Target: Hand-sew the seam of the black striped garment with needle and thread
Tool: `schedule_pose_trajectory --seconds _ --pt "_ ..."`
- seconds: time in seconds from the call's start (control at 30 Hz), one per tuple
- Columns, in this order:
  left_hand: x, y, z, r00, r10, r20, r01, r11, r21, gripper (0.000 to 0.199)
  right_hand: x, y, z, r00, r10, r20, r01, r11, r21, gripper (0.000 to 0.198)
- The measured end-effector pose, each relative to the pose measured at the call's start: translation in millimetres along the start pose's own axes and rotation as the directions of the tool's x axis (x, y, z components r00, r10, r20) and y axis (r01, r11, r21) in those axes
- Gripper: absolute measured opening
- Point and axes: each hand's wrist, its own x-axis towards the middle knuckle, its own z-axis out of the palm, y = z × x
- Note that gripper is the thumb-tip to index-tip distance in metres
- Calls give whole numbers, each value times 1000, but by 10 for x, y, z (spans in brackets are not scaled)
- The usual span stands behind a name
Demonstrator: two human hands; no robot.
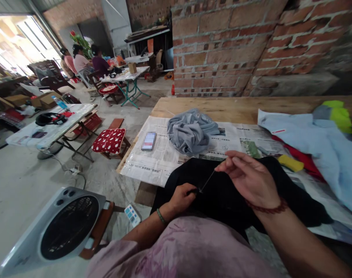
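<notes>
Black cloth (213,197) is draped over the table edge in front of me. My left hand (181,199) is closed in a pinch on a fold of this cloth. Above it and to the right, my right hand (248,175) pinches a thin pale thread (207,181). That thread runs straight and taut down to the cloth beside my left fingertips. Whether a needle sits between my right fingers is too small to make out. A crumpled grey garment (190,131) lies just beyond the black cloth.
Newspaper (147,168) covers the wooden table (236,104); a phone (149,141) lies at its left. Pale blue cloth (317,146) and a yellow piece (291,163) are at the right. A fan (68,227) and red-cushioned stool (109,141) stand left. Several people sit farther back.
</notes>
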Motion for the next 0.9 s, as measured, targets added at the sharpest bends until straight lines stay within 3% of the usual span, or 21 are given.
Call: schedule_pose_trajectory --seconds 0.1,0.17,0.27,0.33,0.4,0.5,0.67,0.77,0.83,0.9 --pt "19 31 -104 992 -99 79 109 985 -137 21 69 207 -59 995 -97 23 100 985 -141 29" --pt "42 39 -152 964 -164 211 207 958 -199 21 80 374 -78 964 -229 138 264 899 -350 36" --pt "69 38 -193 913 -215 346 316 910 -269 28 166 586 -181 872 -281 401 478 670 -568 34" --pt "76 39 -215 887 -238 395 378 867 -325 32 288 684 -329 785 -263 561 616 427 -662 34" --pt "80 53 -243 863 -261 433 435 819 -374 35 414 756 -497 722 -273 636 689 201 -696 37" --pt "109 108 -314 856 -252 452 436 822 -367 42 524 833 -658 671 -296 679 721 47 -692 40" --pt "346 341 -564 817 -256 516 387 908 -161 45 597 767 -610 667 -329 669 715 28 -699 42" --pt "605 578 -788 797 -215 565 272 962 -19 45 712 559 -523 672 -409 617 692 49 -720 43" --pt "780 715 -913 806 -152 572 150 987 52 44 798 432 -472 687 -474 550 660 92 -745 42" --pt "933 768 -978 826 -113 553 48 990 131 42 867 407 -440 732 -516 445 603 187 -776 40"
